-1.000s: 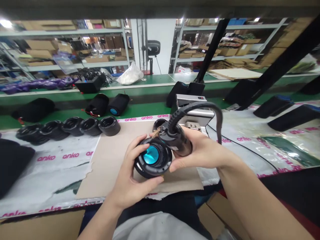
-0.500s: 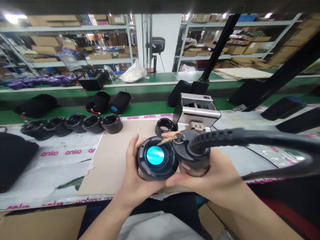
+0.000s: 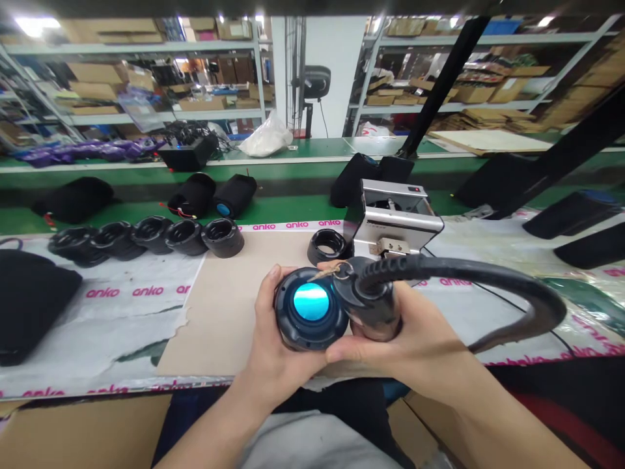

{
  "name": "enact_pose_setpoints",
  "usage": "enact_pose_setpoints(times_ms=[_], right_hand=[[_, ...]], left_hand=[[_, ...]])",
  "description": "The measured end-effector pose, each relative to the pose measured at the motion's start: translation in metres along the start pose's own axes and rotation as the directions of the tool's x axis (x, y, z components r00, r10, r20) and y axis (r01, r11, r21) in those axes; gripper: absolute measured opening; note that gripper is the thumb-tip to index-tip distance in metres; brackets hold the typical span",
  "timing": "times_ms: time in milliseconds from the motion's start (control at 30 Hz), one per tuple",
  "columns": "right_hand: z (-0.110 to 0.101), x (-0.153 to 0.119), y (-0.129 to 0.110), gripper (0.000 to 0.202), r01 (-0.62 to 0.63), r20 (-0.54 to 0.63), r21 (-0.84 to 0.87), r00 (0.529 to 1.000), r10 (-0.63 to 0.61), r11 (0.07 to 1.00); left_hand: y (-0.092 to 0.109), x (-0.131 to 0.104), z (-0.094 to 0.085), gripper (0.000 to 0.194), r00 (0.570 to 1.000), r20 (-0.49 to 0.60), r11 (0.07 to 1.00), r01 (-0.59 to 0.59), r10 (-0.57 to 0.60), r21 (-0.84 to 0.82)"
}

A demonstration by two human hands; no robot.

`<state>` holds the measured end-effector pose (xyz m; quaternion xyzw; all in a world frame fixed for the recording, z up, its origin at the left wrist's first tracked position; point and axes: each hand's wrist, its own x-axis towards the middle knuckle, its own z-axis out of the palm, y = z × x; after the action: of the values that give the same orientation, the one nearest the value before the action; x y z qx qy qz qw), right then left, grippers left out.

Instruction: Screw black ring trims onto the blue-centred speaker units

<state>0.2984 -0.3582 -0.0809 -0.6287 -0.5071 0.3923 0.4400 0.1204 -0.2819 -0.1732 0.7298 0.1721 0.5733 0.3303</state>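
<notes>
- Left hand is wrapped around the lower and left sides of a black round part, whose open end faces up and shows a shiny blue disc.
- Right hand grips a black cylindrical tool close against the round part's right side, the thumbs meeting near the part's lower edge.
- From the tool's top, a thick black cable arcs out to the right and bends back behind the right forearm.
- Beneath the hands, brown cardboard lies on the desk, whose white covering is printed "anko" in pink.
- Just beyond the hands, a loose black ring sits beside a silver device.
- Farther left, more black rings stand in a row.
- Behind them, dark cylinders lie on a green surface.
- Farthest back are a white bag, a black fan and shelves with cardboard boxes.
</notes>
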Motion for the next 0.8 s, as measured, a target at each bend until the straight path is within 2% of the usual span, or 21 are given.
enact_pose_setpoints(times_ms=[67, 167, 233, 333, 500, 633, 800], right_hand=[[0.000, -0.001, -0.004, 0.059, -0.015, -0.015, -0.032, 1.000, 0.014, 0.999], [-0.001, -0.001, -0.010, 0.045, 0.055, -0.016, -0.095, 0.998, -0.057, 0.994], [-0.003, 0.000, -0.012, 0.048, 0.096, -0.019, -0.132, 0.995, -0.099, 0.987], [-0.008, 0.005, -0.015, 0.060, 0.087, 0.005, -0.146, 0.996, -0.087, 0.986], [-0.013, 0.013, -0.025, 0.058, 0.056, 0.128, -0.085, 0.991, -0.045, 0.995], [-0.012, 0.012, -0.025, 0.056, 0.050, 0.116, -0.152, 0.993, -0.032, 0.987], [-0.013, 0.011, -0.019, 0.062, 0.062, 0.101, -0.123, 0.994, -0.049, 0.990]], left_hand=[[-0.001, -0.001, -0.001, 0.119, 1.000, 0.011, 1.000, 0.014, -0.014, -0.003], [0.001, -0.002, -0.001, 0.118, 0.998, 0.030, 0.997, 0.061, -0.059, -0.042], [0.003, -0.003, -0.002, 0.119, 0.994, 0.049, 0.993, 0.098, -0.095, -0.072], [0.005, -0.003, -0.001, 0.122, 0.989, 0.050, 0.989, 0.140, -0.138, -0.043], [0.007, -0.004, -0.004, 0.121, 0.987, 0.037, 0.987, 0.155, -0.156, 0.031], [0.007, 0.000, -0.012, 0.114, 0.981, 0.111, 0.985, 0.167, -0.161, -0.046], [0.009, 0.010, -0.017, 0.112, 0.974, 0.100, 0.975, 0.210, -0.202, -0.074]])
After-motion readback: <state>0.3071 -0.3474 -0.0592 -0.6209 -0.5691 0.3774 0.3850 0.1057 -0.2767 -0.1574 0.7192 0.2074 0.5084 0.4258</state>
